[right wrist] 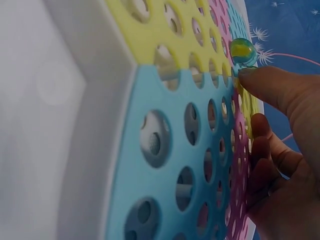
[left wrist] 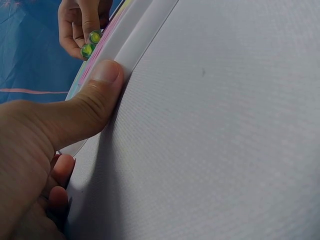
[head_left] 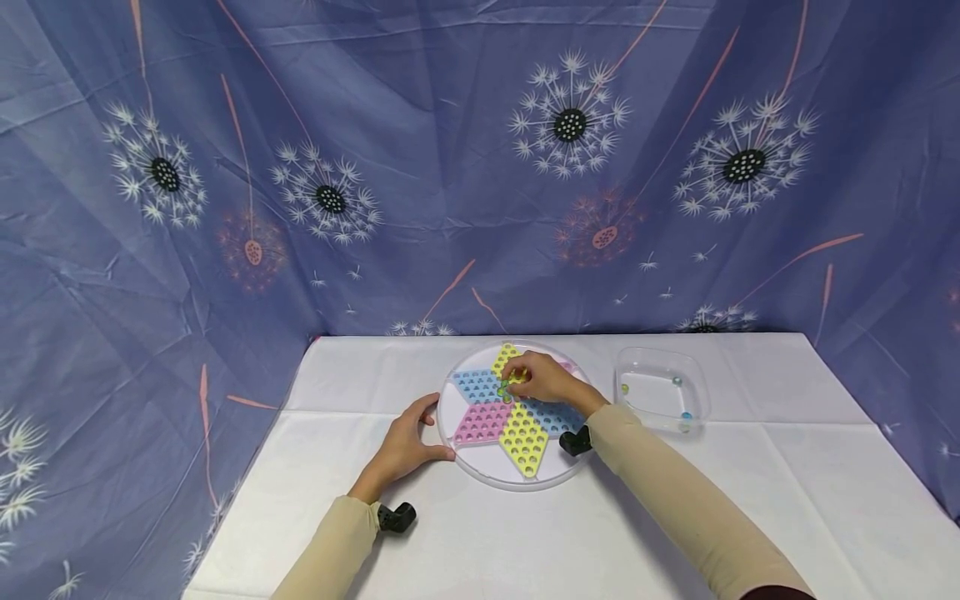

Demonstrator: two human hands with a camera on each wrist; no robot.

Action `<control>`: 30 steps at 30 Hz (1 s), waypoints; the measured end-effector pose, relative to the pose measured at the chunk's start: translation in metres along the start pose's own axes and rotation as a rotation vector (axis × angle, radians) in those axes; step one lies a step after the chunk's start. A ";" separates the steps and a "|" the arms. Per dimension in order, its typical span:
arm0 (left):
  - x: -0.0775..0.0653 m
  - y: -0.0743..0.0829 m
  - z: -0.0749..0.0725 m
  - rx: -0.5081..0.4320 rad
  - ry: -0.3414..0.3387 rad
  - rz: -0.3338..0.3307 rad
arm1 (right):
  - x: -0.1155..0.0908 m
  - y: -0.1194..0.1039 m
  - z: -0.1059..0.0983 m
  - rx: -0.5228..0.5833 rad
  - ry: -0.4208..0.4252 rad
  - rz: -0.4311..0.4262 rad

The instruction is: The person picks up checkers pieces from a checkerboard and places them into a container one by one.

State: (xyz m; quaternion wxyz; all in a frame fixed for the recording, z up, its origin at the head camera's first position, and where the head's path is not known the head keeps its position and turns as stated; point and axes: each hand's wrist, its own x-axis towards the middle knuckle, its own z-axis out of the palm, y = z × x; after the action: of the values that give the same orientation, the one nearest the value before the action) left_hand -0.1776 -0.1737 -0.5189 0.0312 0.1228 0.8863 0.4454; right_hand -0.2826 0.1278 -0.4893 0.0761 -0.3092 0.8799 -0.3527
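Observation:
A round white Chinese checkers board (head_left: 477,462) lies on the table, its star in yellow, blue and pink with rows of holes. My left hand (head_left: 405,442) is at the board's left rim, with the thumb (left wrist: 102,82) laid along the edge and the other fingers spread farther back. Over the middle of the star, my right hand (head_left: 543,377) has its fingers bent down and pinches a green marble (right wrist: 243,52) at the thumb tip. More green marbles (head_left: 506,399) sit in holes close by the fingertips.
Right of the board stands a clear plastic container (head_left: 660,354) with several marbles (head_left: 677,381) in it. A white cloth (head_left: 787,483) covers the table, and a blue dandelion-print curtain (head_left: 450,167) hangs behind. Black wrist cameras (head_left: 397,517) are strapped to both sleeves.

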 end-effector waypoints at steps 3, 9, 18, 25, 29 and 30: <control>0.000 0.000 0.000 0.002 -0.003 0.002 | 0.000 0.000 0.000 -0.004 0.001 0.002; 0.001 0.001 -0.001 0.009 -0.002 -0.006 | 0.000 -0.002 0.000 -0.014 0.005 0.008; 0.000 0.002 0.000 0.021 -0.009 -0.020 | -0.002 -0.005 0.000 -0.006 0.044 -0.016; 0.000 0.002 0.000 0.020 -0.007 -0.011 | -0.002 -0.009 -0.002 0.019 0.072 -0.009; 0.000 0.001 0.000 0.015 -0.009 -0.010 | 0.000 -0.013 -0.005 0.031 0.098 -0.022; 0.000 0.001 0.000 0.015 -0.009 -0.009 | 0.000 -0.014 -0.006 0.036 0.104 -0.026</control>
State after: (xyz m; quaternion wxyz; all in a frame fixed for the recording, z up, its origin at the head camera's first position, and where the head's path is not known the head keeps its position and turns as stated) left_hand -0.1770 -0.1733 -0.5178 0.0363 0.1209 0.8901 0.4379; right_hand -0.2778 0.1234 -0.4757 0.0312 -0.3006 0.8721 -0.3849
